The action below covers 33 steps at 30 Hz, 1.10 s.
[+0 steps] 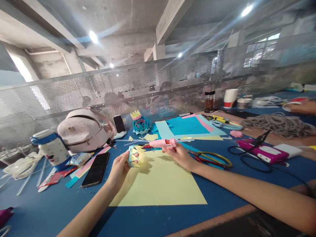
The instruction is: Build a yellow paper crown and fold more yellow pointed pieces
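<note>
Beside the right hand [179, 154] and its pink glue gun [163, 143] lie scissors [200, 154].

On the table [138, 220], scissors [200, 153] lie right of the paper sheet [160, 184]; the held crown [131, 157] is left of the glue gun [161, 143]

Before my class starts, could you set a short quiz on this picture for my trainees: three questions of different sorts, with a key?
1. Fill in: The left hand holds a spiky paper piece, while the right hand holds a pink ____.
2. True or false: In the picture, the backpack is farther left than the scissors.
3. Multiple choice: What colour is the sheet nearest the person?
A) pink
B) yellow
C) white

Key:
1. glue gun
2. True
3. B
</note>
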Tool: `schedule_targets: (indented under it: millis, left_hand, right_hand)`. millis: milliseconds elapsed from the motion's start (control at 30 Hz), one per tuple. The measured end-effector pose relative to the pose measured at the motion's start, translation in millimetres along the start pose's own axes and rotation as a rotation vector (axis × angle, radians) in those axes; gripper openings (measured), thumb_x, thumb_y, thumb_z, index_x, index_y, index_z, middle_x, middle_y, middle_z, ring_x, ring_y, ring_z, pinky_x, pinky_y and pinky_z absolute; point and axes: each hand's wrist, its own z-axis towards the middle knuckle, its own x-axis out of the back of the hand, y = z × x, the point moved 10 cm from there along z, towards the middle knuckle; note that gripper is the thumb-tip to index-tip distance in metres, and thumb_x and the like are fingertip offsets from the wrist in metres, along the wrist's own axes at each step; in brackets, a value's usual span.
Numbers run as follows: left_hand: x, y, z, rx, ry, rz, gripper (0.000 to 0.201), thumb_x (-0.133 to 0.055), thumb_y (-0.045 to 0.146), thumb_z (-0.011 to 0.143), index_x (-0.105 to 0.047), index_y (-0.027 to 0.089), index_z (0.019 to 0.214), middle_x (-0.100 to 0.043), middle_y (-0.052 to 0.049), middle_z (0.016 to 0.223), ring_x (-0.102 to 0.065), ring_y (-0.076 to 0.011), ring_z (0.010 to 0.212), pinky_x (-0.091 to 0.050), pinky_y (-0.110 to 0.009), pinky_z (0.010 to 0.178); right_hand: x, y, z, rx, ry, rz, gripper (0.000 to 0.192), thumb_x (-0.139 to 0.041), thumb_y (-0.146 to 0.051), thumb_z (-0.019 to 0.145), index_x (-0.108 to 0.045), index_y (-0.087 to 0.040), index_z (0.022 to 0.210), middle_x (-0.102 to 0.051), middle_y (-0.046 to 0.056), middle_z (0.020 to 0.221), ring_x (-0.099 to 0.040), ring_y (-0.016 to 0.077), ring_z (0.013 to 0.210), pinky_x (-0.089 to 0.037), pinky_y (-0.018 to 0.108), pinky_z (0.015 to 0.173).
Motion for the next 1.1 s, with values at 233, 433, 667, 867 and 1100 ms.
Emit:
schedule_targets:
  millis: [233, 433, 667, 867, 1100]
  left_hand:
    - [-1.6, -2.5, -1.4, 0.016, -0.031, -0.003, 0.044, -0.084, 0.044, 0.079, -0.078, 0.005, 0.099, -0.079, -0.013, 0.084, -0.073, -0.0205, 0.071, -0.056, -0.027, 0.073]
    - [-4.1, -0.3, -5.2, 0.001, -0.017, -0.018, 0.04, -0.089, 0.044, 0.072, -0.078, 0.008, 0.088, -0.078, -0.01, 0.08, -0.069, -0.0148, 0.06, -0.053, -0.022, 0.064]
    - [1.1, 0.4, -1.0, -0.012, 0.018, -0.055, 0.045, -0.086, 0.047, 0.075, -0.077, 0.01, 0.098, -0.079, -0.011, 0.091, -0.074, -0.0202, 0.071, -0.057, -0.027, 0.071]
    - [-5.4, 3.0, -0.5, -0.024, -0.029, -0.058, 0.054, -0.084, 0.043, 0.079, -0.068, 0.016, 0.123, -0.073, -0.012, 0.122, -0.072, -0.0266, 0.105, -0.056, -0.033, 0.091]
    - [-11.4, 8.8, -2.0, -0.058, -0.045, -0.033, 0.061, -0.093, 0.027, 0.067, -0.068, 0.017, 0.122, -0.076, -0.009, 0.113, -0.072, -0.0222, 0.106, -0.055, -0.025, 0.09]
  right_hand:
    - [-0.7, 1.1, -0.1, 0.003, 0.004, 0.005, 0.047, -0.063, -0.065, 0.084, -0.062, -0.019, 0.081, -0.062, 0.002, 0.07, -0.058, 0.0219, 0.072, -0.049, 0.031, 0.067]
    - [-0.7, 3.0, 0.0, -0.004, 0.0, 0.002, 0.048, -0.062, -0.065, 0.085, -0.063, -0.018, 0.076, -0.063, 0.003, 0.07, -0.059, 0.0223, 0.072, -0.049, 0.031, 0.065]
    - [-0.3, 2.0, 0.1, -0.01, 0.007, 0.001, 0.047, -0.062, -0.064, 0.085, -0.065, -0.017, 0.08, -0.062, 0.002, 0.068, -0.059, 0.0214, 0.069, -0.049, 0.03, 0.063]
    - [-0.2, 2.2, 0.6, -0.013, 0.008, -0.002, 0.05, -0.061, -0.065, 0.085, -0.066, -0.016, 0.079, -0.063, 0.003, 0.068, -0.059, 0.0211, 0.069, -0.049, 0.029, 0.063]
    - [-0.4, 2.9, 0.2, -0.02, 0.0, -0.006, 0.051, -0.059, -0.066, 0.086, -0.067, -0.016, 0.082, -0.066, 0.004, 0.073, -0.06, 0.0207, 0.071, -0.049, 0.028, 0.063]
